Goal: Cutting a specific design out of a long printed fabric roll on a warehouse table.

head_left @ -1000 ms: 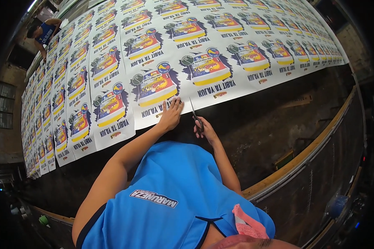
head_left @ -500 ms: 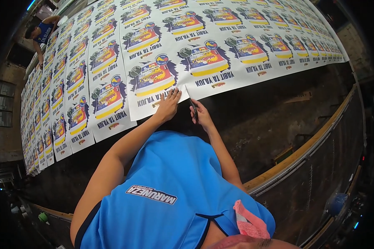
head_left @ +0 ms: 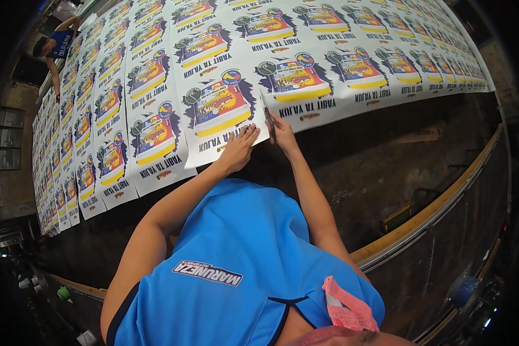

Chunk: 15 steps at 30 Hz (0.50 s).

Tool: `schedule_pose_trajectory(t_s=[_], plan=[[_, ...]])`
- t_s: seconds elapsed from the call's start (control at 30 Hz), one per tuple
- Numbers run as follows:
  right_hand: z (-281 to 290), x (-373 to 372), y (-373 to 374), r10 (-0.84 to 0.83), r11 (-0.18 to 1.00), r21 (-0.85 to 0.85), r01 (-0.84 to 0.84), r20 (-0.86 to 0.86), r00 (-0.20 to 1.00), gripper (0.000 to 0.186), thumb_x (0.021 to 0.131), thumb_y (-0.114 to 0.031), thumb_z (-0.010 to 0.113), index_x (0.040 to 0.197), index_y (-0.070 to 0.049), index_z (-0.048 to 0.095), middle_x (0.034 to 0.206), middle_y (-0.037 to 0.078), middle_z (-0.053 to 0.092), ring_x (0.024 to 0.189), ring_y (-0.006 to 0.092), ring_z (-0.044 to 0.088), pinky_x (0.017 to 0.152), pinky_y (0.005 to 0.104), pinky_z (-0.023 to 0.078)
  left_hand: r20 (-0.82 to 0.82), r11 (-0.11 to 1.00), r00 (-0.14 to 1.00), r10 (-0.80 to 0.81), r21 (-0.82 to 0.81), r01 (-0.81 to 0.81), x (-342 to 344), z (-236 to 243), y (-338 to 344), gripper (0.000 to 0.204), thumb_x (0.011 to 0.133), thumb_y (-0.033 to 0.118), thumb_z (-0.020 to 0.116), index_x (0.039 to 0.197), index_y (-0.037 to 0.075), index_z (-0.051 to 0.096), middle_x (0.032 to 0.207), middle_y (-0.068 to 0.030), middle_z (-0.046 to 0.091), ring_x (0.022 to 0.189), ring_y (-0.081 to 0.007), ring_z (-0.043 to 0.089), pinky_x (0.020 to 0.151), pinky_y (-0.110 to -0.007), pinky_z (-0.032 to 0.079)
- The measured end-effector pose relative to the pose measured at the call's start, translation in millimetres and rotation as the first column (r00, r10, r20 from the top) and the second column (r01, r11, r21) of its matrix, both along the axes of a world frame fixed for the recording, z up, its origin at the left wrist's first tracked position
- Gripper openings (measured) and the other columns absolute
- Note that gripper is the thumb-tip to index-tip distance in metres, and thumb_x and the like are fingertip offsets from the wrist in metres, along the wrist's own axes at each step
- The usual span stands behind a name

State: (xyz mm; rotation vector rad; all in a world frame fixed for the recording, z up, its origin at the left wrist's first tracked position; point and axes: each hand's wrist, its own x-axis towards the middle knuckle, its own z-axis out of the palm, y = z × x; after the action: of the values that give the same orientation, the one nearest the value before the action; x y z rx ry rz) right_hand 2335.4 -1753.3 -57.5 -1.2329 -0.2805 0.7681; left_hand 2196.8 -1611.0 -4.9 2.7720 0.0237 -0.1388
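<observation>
The right hand [head_left: 282, 135] covers most of the handles of the scissors [head_left: 269, 122], and whether the blades stand parted is too small to tell. The left hand [head_left: 236, 154] hides part of the lettering on the sheet [head_left: 205, 157] beneath its fingers. The sheet runs out past the upper edge and conceals whatever bears it. At the upper left, what the small co-worker [head_left: 60, 43] touches cannot be made out. The lower edge cuts off the blue shirt [head_left: 213, 242]. The green thing [head_left: 63, 293] and the dark blue one [head_left: 463, 289] are too blurred to name.
</observation>
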Motion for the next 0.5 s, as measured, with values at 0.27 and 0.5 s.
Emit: schedule_pose_trajectory(t_s=[0.27,0.5], plan=[[57,52,9,0.093,0.974,-0.207,-0.096,-0.024,0.995,0.042,0.102,-0.021,0.053,0.143,-0.017,0.046,0.068,0.001,0.057,0.046,0.0084,0.051,0.042,0.0207,0.035,-0.142,0.981,0.987,-0.077,-0.189,0.050,10,28,34,0.055,0.099,0.010,0.045,0.152,0.011,0.032,0.160,-0.0106,0.030,0.145,-0.0380,0.030,0.114,-0.063,0.026],[75,4,-39,0.201,0.952,-0.177,-0.251,-0.258,0.945,0.050,0.101,-0.030,0.055,0.145,-0.011,0.042,0.068,0.003,0.056,0.043,0.0092,0.049,0.039,0.0206,0.031,-0.172,0.880,0.978,-0.119,-0.474,0.024,24,63,70,0.050,0.100,0.006,0.043,0.149,0.007,0.037,0.156,-0.0147,0.036,0.145,-0.0343,0.032,0.120,-0.047,0.024]])
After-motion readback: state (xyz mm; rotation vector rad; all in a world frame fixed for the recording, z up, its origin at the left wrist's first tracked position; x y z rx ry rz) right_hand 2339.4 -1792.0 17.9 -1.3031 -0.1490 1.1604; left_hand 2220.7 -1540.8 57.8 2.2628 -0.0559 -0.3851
